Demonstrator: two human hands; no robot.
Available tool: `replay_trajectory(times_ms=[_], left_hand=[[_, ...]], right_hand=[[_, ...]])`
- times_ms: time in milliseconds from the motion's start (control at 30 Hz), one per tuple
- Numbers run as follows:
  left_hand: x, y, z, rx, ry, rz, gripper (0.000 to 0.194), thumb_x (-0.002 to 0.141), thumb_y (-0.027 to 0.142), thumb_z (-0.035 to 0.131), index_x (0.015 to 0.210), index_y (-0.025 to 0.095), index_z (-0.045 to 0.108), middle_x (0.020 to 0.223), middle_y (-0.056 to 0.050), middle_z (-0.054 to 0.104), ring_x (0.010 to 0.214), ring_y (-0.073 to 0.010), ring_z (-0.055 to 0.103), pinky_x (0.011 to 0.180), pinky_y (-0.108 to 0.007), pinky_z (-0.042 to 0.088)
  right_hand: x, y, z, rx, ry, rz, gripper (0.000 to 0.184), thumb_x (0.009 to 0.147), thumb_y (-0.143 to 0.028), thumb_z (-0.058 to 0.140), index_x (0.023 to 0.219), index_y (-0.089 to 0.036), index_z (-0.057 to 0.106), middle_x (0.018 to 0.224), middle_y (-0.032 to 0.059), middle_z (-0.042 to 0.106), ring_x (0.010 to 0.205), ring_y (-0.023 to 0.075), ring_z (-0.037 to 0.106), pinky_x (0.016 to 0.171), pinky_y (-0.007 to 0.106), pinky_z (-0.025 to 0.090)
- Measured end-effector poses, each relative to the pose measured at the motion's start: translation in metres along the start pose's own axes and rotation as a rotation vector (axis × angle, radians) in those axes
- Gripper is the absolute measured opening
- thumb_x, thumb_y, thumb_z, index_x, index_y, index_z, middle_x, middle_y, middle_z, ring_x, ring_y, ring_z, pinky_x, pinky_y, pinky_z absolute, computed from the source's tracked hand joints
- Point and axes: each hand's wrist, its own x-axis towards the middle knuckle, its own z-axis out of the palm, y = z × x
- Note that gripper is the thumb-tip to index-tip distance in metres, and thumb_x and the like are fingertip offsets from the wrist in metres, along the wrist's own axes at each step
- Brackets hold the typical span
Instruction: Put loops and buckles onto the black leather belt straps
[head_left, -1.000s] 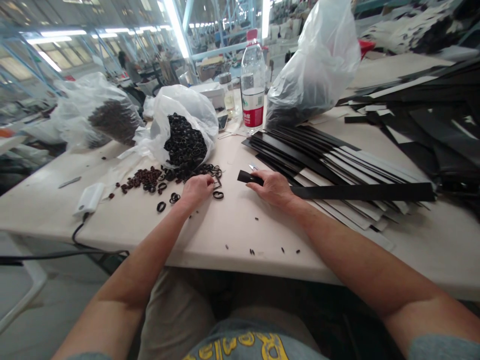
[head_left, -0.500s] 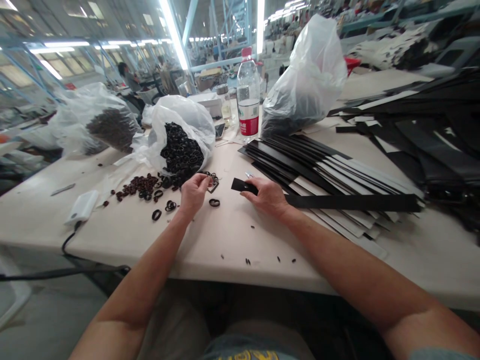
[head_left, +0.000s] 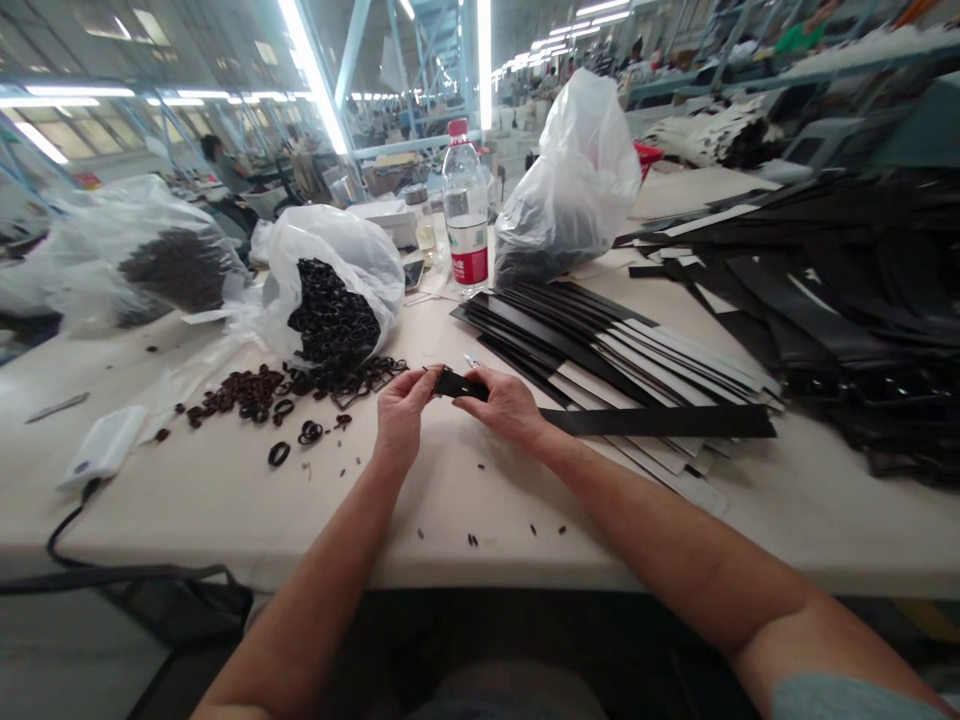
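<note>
Near table edge (head_left: 600, 575): a few tiny dark bits (head_left: 472, 540) lie loose; best to work above them so none gets caught under the strap. Next, both hands meet over the table. Right hand (head_left: 510, 405) has fingers closed on the black strap (head_left: 660, 422) near its end, thumb on the near side; the long part runs off to the right over the strap pile (head_left: 600, 350). Left hand (head_left: 401, 415) pinches a small dark buckle-like piece (head_left: 441, 377) at that end; can't tell if the strap is through it. Good handling, I'd judge: grip close to the tip, strap flat and untwisted, piece square to it, light pinch so the end doesn't fold. Pointed metal tool (head_left: 471, 360) shows just behind right fingers, held or lying, can't tell; mind the tip. Black loops (head_left: 278, 454) sit left of the hands; open bag of loops (head_left: 337, 315) and bottle (head_left: 466, 225) farther back.
</note>
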Motion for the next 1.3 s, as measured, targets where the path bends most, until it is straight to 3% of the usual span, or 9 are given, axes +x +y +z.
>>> replay_trajectory(times_ms=[133, 300, 533, 633, 833, 1000, 1133, 1233, 1300], left_hand=[[-0.004, -0.003, 0.002, 0.020, -0.023, 0.047, 0.022, 0.071, 0.037, 0.076, 0.081, 0.017, 0.074, 0.109, -0.007, 0.072, 0.095, -0.0166, 0.066, 0.088, -0.029, 0.051], [-0.007, -0.002, 0.006, 0.138, -0.092, 0.056, 0.022, 0.072, 0.037, 0.076, 0.079, 0.017, 0.075, 0.080, -0.003, 0.072, 0.078, -0.0144, 0.064, 0.081, -0.027, 0.050], [0.001, 0.004, -0.003, 0.087, 0.046, 0.118, 0.026, 0.070, 0.039, 0.077, 0.079, 0.016, 0.072, 0.078, -0.001, 0.072, 0.075, -0.0138, 0.065, 0.081, -0.028, 0.052], [0.002, 0.000, -0.004, 0.005, 0.025, 0.093, 0.024, 0.068, 0.037, 0.080, 0.078, 0.016, 0.073, 0.078, -0.001, 0.072, 0.074, -0.0121, 0.064, 0.080, -0.026, 0.050], [-0.008, -0.006, 0.007, -0.015, -0.092, -0.054, 0.025, 0.065, 0.035, 0.082, 0.075, 0.014, 0.076, 0.076, -0.003, 0.072, 0.070, -0.0118, 0.061, 0.072, -0.024, 0.049], [-0.012, -0.006, 0.014, -0.080, -0.055, 0.013, 0.023, 0.064, 0.030, 0.082, 0.081, 0.015, 0.075, 0.078, -0.003, 0.071, 0.070, -0.0119, 0.061, 0.069, -0.025, 0.051], [-0.011, -0.006, 0.015, -0.134, -0.005, 0.044, 0.050, 0.061, 0.024, 0.084, 0.109, 0.020, 0.069, 0.072, 0.003, 0.066, 0.064, -0.0098, 0.058, 0.064, -0.022, 0.050], [-0.010, -0.005, 0.015, -0.200, 0.034, 0.027, 0.079, 0.058, 0.020, 0.086, 0.131, 0.025, 0.055, 0.085, 0.002, 0.071, 0.075, -0.0115, 0.064, 0.072, -0.022, 0.051], [-0.008, -0.002, 0.014, -0.222, 0.033, -0.023, 0.071, 0.058, 0.023, 0.086, 0.124, 0.023, 0.059, 0.091, 0.000, 0.072, 0.078, -0.0123, 0.065, 0.072, -0.022, 0.050]], right_hand=[[-0.001, -0.002, 0.001, 0.021, 0.051, -0.023, 0.027, 0.079, -0.038, 0.072, 0.100, -0.022, 0.066, 0.093, 0.0024, 0.072, 0.083, 0.0183, 0.065, 0.072, 0.028, 0.044], [0.000, -0.002, 0.000, 0.085, 0.059, -0.045, 0.031, 0.079, -0.043, 0.072, 0.100, -0.021, 0.067, 0.093, 0.0027, 0.072, 0.083, 0.0172, 0.065, 0.075, 0.027, 0.044], [0.008, 0.003, -0.020, 0.230, -0.226, 0.041, 0.025, 0.077, -0.039, 0.068, 0.087, -0.016, 0.070, 0.072, -0.0017, 0.065, 0.066, 0.0121, 0.056, 0.061, 0.024, 0.039], [0.008, 0.005, -0.022, 0.320, -0.280, -0.014, 0.018, 0.080, -0.031, 0.061, 0.082, -0.015, 0.070, 0.070, -0.0012, 0.065, 0.064, 0.0110, 0.055, 0.062, 0.023, 0.040], [0.007, 0.006, -0.003, 0.469, -0.163, -0.079, 0.015, 0.083, -0.026, 0.056, 0.080, -0.015, 0.065, 0.071, 0.0013, 0.066, 0.065, 0.0112, 0.060, 0.064, 0.023, 0.046], [0.003, 0.002, 0.006, 0.616, -0.144, -0.035, 0.016, 0.084, -0.030, 0.057, 0.086, -0.016, 0.063, 0.073, 0.0013, 0.065, 0.065, 0.0123, 0.063, 0.063, 0.024, 0.051], [0.001, 0.000, 0.006, 0.588, -0.138, -0.041, 0.015, 0.084, -0.029, 0.057, 0.085, -0.015, 0.064, 0.074, 0.0012, 0.066, 0.064, 0.0118, 0.064, 0.062, 0.023, 0.051], [0.001, 0.000, 0.006, 0.539, -0.133, -0.061, 0.014, 0.085, -0.027, 0.056, 0.085, -0.015, 0.064, 0.074, 0.0011, 0.066, 0.065, 0.0114, 0.064, 0.063, 0.023, 0.051], [0.001, 0.000, 0.005, 0.502, -0.129, -0.078, 0.014, 0.086, -0.026, 0.056, 0.085, -0.016, 0.064, 0.074, 0.0011, 0.066, 0.066, 0.0116, 0.064, 0.064, 0.023, 0.050]])
